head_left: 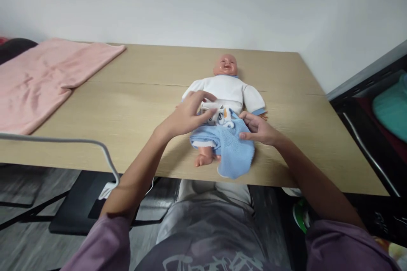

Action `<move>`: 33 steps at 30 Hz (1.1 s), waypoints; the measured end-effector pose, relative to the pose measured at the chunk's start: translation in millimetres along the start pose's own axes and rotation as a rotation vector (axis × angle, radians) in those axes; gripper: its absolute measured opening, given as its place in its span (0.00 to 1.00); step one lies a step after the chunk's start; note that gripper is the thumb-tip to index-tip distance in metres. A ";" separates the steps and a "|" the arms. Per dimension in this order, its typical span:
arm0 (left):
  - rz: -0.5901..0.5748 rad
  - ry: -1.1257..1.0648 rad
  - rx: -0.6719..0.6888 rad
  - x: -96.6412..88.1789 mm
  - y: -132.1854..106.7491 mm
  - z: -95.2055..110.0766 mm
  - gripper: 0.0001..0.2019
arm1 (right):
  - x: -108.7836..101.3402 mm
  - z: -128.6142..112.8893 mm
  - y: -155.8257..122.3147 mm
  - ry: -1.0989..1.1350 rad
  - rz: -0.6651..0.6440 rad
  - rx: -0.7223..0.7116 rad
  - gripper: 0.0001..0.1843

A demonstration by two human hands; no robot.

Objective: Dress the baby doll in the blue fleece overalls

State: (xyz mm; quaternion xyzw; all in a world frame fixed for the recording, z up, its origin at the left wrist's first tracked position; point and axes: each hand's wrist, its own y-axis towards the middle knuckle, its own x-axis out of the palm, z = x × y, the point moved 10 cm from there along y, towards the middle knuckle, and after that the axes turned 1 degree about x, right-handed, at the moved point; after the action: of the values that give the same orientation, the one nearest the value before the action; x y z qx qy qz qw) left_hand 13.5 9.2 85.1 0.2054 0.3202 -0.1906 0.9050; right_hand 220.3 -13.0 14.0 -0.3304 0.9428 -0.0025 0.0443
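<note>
A baby doll (227, 64) lies on its back on the table, wearing a white long-sleeved top (222, 87) with blue trim. Light blue fleece pants (237, 150) with a white cartoon face at the waist are bunched around its legs. One bare foot (203, 159) sticks out of the left pant leg; the right pant leg lies flat, draped toward the table's front edge. My left hand (190, 114) is over the waist area, fingers spread. At the pants' right side, my right hand (259, 130) touches the blue fabric with thumb and forefinger apart.
On the left of the wooden table (143, 106) lies a pink blanket (47, 80). A white cable (79, 140) crosses in front of the table's left edge. A black rack (365, 123) holding a teal item (392, 106) stands to the right. Behind the table is a wall.
</note>
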 end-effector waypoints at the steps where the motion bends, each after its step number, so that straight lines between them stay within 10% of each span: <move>1: -0.102 0.025 0.029 9.0 11.6 9.7 0.22 | -0.8 -0.5 0.6 0.012 0.019 -0.005 0.32; 7: -0.749 -0.072 0.040 57.6 50.2 22.3 0.25 | 0.4 7.2 2.9 0.220 -0.010 -0.021 0.33; 12: -0.766 -0.408 0.121 71.1 63.9 24.1 0.20 | 7.8 28.5 -3.7 0.322 -0.145 0.089 0.32; 19: -0.876 -0.645 0.058 94.5 52.9 19.1 0.31 | -14.2 16.2 -10.6 0.443 0.066 -0.055 0.37; 24: -1.007 -0.626 0.067 101.7 37.3 4.8 0.21 | -16.4 15.3 -10.4 0.346 0.051 -0.062 0.33; 33: -0.887 -0.610 0.099 110.0 36.9 5.8 0.23 | 14.4 30.3 -26.3 -0.098 -0.330 0.221 0.24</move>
State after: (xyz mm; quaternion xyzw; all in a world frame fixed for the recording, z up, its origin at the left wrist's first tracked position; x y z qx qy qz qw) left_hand 113.4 14.0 26.1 0.0281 0.0896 -0.6201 0.7789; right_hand 228.0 -41.8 -16.5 -0.4733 0.8665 -0.0970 0.1252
